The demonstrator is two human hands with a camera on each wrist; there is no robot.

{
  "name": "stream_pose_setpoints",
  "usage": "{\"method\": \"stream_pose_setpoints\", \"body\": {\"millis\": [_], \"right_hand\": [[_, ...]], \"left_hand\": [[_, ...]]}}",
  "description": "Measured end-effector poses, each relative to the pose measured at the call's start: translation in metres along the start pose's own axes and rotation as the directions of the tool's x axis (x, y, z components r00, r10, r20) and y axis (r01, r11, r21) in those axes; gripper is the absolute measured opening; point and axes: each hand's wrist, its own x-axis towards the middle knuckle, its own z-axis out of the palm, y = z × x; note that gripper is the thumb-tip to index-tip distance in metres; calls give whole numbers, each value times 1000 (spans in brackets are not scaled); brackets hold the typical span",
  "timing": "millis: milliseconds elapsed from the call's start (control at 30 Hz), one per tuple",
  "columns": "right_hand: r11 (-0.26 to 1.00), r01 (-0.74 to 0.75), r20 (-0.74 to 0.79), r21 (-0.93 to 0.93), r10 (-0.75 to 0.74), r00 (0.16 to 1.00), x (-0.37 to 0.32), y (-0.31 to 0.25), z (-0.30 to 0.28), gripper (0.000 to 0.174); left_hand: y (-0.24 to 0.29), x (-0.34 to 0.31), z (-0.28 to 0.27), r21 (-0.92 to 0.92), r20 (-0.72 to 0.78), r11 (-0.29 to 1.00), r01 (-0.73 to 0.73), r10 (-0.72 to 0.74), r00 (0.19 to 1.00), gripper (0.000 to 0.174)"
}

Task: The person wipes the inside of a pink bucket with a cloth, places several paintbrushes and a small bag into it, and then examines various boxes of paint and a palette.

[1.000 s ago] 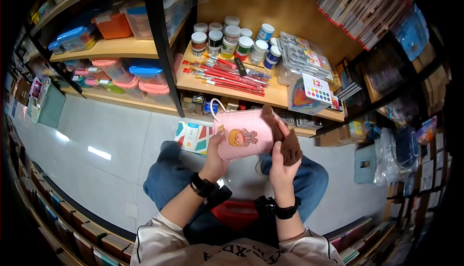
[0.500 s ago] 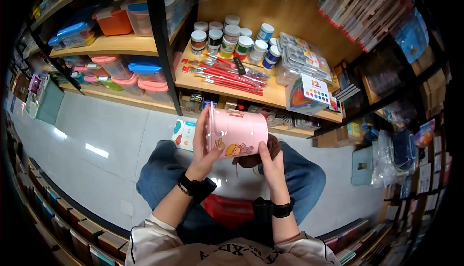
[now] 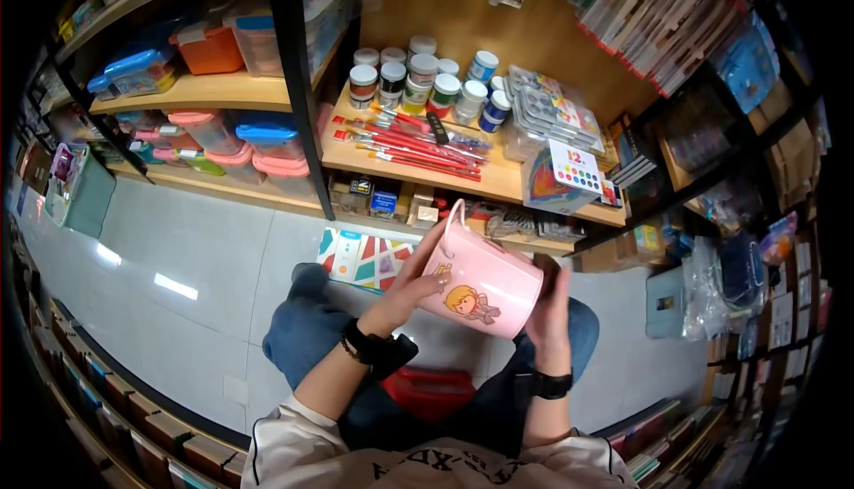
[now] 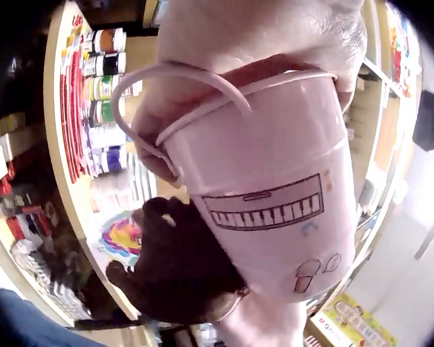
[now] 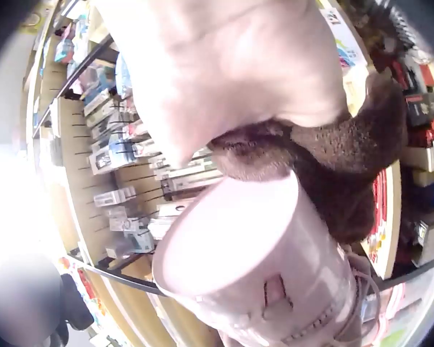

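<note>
A pink bucket [image 3: 503,280] printed with a cartoon figure is tilted over the lap, its base toward the right. My left hand [image 3: 416,286] grips its rim end, thumb on the outer wall and fingers reaching to the mouth in the left wrist view. The thin pink bail handle [image 4: 175,71] stands out from the rim. Held in my right hand [image 3: 553,318] is a brown cloth [image 5: 347,155], bunched against the base edge of the bucket. From the head, most of this cloth is hidden behind the bucket and hand.
Ahead, a wooden shelf carries paint jars [image 3: 445,89], red-handled brushes [image 3: 409,147] and stacked clear cases [image 3: 556,111]. A patterned flat box [image 3: 356,256] lies on the floor by the left foot. A red stool [image 3: 431,391] shows between the legs. Bins [image 3: 209,133] fill the left shelves.
The bucket has turned in the hands, base swinging right and toward the body, its cartoon figure facing up again. My right hand and the brown cloth have moved around its base to the right side.
</note>
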Motion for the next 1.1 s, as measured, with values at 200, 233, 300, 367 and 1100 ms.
{"method": "stream_pose_setpoints", "body": {"millis": [200,233,300,367,1100], "right_hand": [[774,74,88,-628,-24,996,-15,-36,18,82],[863,59,91,-502,-15,996,-14,-37,16,68],[864,45,73,-501,-10,997,-11,-38,22,68],[867,29,58,-498,-1,998,-9,-40,29,68],[458,431,320,-778,-301,898,7,-8,82,18]], "left_hand": [[14,7,3,5,5,993,115,-115,993,72],[14,10,1,5,5,994,113,-113,994,72],[14,16,-5,-32,101,999,39,-36,994,73],[23,16,-2,8,110,1000,17,-18,994,74],[6,0,-24,72,-132,987,-147,155,979,65]]}}
